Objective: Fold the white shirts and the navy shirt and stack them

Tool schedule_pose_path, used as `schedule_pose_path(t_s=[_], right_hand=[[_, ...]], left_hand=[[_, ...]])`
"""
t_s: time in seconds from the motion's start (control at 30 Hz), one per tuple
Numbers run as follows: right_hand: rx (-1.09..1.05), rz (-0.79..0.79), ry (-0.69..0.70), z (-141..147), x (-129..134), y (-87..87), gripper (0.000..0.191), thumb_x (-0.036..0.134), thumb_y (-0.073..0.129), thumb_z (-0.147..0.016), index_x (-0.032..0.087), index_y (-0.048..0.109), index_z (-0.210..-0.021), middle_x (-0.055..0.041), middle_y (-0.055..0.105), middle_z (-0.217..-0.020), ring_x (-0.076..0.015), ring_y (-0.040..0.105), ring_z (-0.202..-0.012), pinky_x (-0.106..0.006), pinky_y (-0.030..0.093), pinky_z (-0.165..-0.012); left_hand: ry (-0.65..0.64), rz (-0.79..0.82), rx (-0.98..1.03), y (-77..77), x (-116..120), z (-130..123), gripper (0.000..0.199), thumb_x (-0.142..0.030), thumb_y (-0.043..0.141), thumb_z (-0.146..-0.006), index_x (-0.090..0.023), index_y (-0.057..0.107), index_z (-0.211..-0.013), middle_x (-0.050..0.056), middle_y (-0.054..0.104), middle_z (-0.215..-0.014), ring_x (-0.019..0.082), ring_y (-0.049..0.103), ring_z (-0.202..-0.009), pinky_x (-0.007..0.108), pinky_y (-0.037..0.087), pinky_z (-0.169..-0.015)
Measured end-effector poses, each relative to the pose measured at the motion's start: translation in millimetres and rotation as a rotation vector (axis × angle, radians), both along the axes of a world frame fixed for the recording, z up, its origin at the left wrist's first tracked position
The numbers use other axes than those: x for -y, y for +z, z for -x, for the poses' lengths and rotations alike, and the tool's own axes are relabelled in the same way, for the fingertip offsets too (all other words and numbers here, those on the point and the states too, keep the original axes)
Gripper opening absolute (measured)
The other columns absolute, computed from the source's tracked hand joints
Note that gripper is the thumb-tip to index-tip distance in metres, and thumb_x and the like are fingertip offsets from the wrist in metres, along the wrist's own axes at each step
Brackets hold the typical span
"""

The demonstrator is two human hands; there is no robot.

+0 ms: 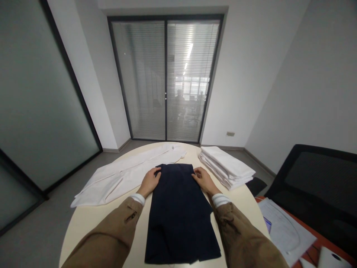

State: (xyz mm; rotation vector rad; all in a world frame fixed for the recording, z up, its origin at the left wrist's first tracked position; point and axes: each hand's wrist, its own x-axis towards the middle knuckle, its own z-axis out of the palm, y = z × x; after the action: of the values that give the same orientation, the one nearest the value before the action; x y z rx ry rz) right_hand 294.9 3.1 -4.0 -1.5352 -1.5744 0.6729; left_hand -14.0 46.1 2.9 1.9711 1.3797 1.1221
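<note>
A dark navy cloth [180,212] lies folded in a long shape on the round cream table [80,227]. At its upper left corner, my left hand [151,181] pinches the edge between thumb and fingers. My right hand [204,179] holds the upper right edge in the same way, its fingers bent around the fabric. To the left, a white garment [119,176] is spread lengthwise. A stack of folded white cloths [226,166] rests at the right side of the table.
A black mesh chair [318,190] stands at the right, near a red surface [297,219] bearing papers [284,230] and a white object [331,258]. Beyond the table is a glazed partition with blinds [167,82].
</note>
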Motion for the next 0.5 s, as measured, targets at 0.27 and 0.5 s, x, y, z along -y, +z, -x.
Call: schedule_pose_path(t_s=[0.27, 0.5], right_hand=[[0.021, -0.188, -0.064, 4.9, -19.5, -3.3, 0.027, 0.047, 0.055, -0.086, 0.021, 0.054, -0.091, -0.0038, 0.066, -0.089, -0.0207, 0.061, -0.081, -0.032, 0.045, -0.076], [-0.096, -0.228, -0.103, 1.6, -47.1, -7.2, 0.035, 0.054, 0.05, -0.09, 0.021, 0.052, -0.101, -0.0016, 0.062, -0.082, -0.0178, 0.059, -0.074, -0.027, 0.043, -0.067]], left_hand=[[-0.039, -0.11, 0.054, -9.4, -28.9, -11.0, 0.045, -0.028, 0.053, -0.092, -0.014, 0.059, -0.134, 0.015, 0.052, -0.146, 0.025, 0.045, -0.139, 0.044, 0.031, -0.119], [-0.088, -0.095, 0.103, -12.8, -55.9, -15.1, 0.056, -0.023, 0.054, -0.091, -0.013, 0.047, -0.145, 0.015, 0.039, -0.156, 0.023, 0.033, -0.146, 0.04, 0.022, -0.123]])
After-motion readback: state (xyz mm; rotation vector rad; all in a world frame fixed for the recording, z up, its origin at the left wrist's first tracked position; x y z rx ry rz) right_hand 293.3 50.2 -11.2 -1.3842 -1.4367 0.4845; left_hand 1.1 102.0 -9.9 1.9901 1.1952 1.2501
